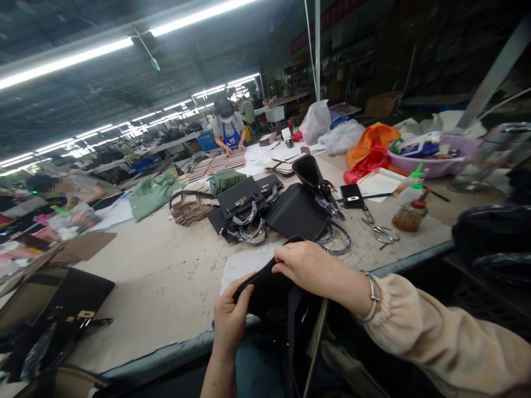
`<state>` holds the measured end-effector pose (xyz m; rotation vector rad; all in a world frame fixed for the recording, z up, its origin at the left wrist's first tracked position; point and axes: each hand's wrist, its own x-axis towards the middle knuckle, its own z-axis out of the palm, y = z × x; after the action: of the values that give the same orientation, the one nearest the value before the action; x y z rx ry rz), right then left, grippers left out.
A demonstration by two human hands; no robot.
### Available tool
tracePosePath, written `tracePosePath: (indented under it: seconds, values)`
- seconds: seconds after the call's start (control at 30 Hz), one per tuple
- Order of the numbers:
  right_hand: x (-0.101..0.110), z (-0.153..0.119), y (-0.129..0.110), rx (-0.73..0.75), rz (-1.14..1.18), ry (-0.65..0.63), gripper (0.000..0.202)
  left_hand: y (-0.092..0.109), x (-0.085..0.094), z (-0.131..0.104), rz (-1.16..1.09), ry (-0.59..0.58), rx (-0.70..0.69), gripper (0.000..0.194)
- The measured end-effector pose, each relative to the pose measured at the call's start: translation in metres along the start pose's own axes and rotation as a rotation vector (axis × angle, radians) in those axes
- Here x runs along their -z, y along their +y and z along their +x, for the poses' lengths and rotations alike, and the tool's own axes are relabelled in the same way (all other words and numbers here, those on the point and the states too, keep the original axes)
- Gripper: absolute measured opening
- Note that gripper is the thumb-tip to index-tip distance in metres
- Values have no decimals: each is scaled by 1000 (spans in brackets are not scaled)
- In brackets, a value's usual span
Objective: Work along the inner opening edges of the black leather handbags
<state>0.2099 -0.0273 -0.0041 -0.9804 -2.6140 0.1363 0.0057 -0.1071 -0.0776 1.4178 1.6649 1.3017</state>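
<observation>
Black bag [265, 293] lies between left hand [234, 312] and right hand [305, 268].

From my remote seat I count two hands, one left hand [232, 312] and one right hand [305, 268], on one black item [267, 290], with one bracelet [372, 297] on the right wrist. On the table [178, 276] I make out at least four black bags [243, 198] in the central heap, though overlap hides the exact number, plus one pair of scissors [385, 235], one red-topped bottle [410, 214] and two green-tipped bottles [410, 194]. I also get one purple basin [435, 168], one orange bag [373, 141], one red bag [367, 166], two clear plastic bags [316, 122] and one green cloth [151, 194].
</observation>
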Motion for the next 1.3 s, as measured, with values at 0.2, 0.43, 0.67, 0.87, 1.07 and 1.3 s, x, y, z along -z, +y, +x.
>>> tracePosePath:
  seconds: [0.2,0.43,0.67,0.87,1.07,1.3]
  values:
    - [-1,3,2,-8,-4,12,16,2,0,2,-48,-7,19,25]
    - [1,9,2,-33,-1,-6,16,-2,-1,6,-62,23,37,24]
    - [2,13,3,-35,1,-15,15,-6,-1,11,-79,24,53,27]
    - [1,15,3,-44,-6,-9,15,-4,-1,12,-70,16,75,28]
    - [1,16,3,-62,1,-42,16,-3,-1,12,-101,2,66,27]
    - [3,17,1,-76,-16,-61,15,-1,2,7,-30,-24,18,28]
